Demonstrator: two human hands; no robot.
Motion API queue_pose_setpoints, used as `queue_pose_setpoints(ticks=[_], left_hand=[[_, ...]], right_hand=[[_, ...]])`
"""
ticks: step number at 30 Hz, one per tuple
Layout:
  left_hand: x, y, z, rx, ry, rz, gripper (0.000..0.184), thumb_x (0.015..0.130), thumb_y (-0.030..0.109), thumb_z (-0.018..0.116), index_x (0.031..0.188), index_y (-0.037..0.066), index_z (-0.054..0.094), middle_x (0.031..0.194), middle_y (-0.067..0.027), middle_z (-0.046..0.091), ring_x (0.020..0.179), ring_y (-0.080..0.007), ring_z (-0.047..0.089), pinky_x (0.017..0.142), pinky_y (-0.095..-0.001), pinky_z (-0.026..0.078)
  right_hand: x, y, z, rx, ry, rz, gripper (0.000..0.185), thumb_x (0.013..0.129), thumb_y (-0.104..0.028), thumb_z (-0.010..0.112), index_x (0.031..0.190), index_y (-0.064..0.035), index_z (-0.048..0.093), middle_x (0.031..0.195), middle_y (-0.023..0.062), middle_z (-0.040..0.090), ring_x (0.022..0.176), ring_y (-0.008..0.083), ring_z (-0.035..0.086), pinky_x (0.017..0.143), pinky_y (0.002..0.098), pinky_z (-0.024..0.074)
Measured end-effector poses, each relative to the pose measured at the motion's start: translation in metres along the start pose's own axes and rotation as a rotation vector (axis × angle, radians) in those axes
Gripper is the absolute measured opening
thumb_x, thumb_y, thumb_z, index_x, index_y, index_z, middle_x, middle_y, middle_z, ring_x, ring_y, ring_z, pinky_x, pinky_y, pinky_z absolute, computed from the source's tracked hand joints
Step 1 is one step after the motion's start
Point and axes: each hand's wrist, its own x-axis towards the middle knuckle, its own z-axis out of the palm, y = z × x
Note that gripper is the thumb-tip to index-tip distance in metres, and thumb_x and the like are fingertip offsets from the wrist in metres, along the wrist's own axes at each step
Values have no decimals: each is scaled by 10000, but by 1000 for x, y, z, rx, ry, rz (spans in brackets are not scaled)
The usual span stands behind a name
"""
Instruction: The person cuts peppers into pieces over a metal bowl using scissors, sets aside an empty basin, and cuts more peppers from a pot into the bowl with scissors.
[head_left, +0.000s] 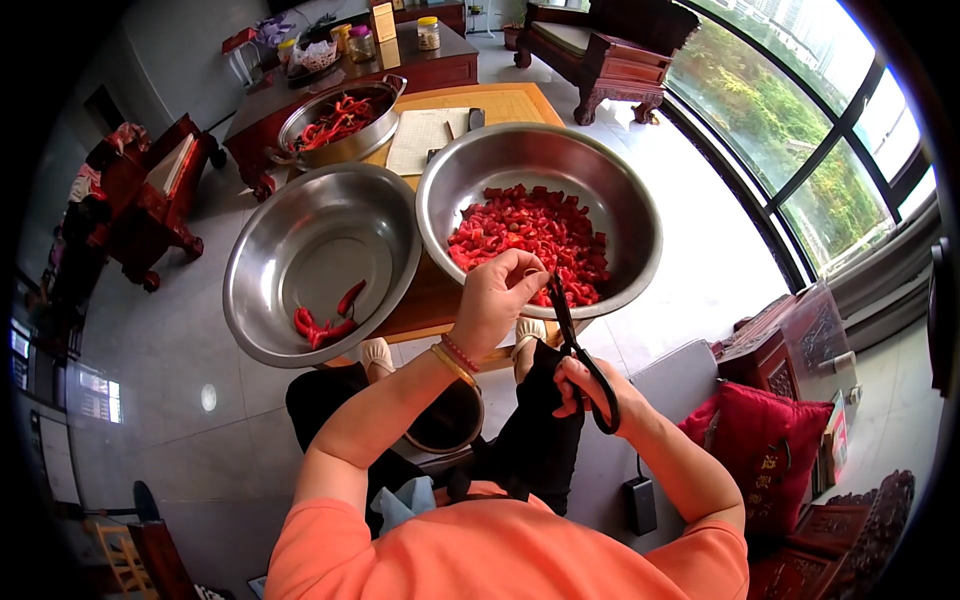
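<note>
My right hand (590, 388) grips black-handled scissors (567, 325), their dark blades pointing up over the near rim of the right-hand steel basin (638, 230). Cut red chili pieces (530, 235) cover much of that basin's bottom. Close to the scissor tips, my left hand (495, 300) is pinched shut; whatever sits between its fingertips is too small to make out. In the left-hand steel basin (250, 270) lie a few whole red chilies (322, 328), gathered at the near side.
Behind the basins stands a steel pot (350, 145) of whole red chilies, beside a paper sheet (425, 140) on the wooden table (525, 100). A dark bucket (450, 415) is between my legs. A red cushion (765, 450) rests to my right.
</note>
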Motion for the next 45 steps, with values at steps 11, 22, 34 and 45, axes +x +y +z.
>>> queue_pose_setpoints(ticks=[11,22,34,45], left_hand=[[-3,1,-1,158,-18,28,66,834,56,600,878,9,589,787,12,585,724,-47,531,673,-203,448],[-118,-56,-60,916,-149,366,157,751,92,610,892,39,564,836,-105,578,798,-286,572,714,-368,468],[-75,39,-190,1190,223,-87,169,780,211,622,779,42,624,764,-104,618,717,-261,605,648,-348,463],[-34,-18,-227,1579,-166,-531,175,704,168,616,806,29,648,838,-207,625,836,-363,603,733,-439,481]], right_hand=[[-3,-8,3,-30,83,9,402,833,-394,602,757,-14,495,593,6,438,447,96,444,518,311,522],[4,9,-21,142,156,-83,334,912,-358,453,776,-53,475,538,-5,415,426,96,413,482,287,507],[-2,1,-13,127,107,-195,343,921,-368,435,804,-51,489,567,-3,432,445,82,420,491,271,514],[-7,-2,-18,159,108,-140,346,927,-351,420,768,-48,473,556,-5,420,441,90,415,508,287,515]])
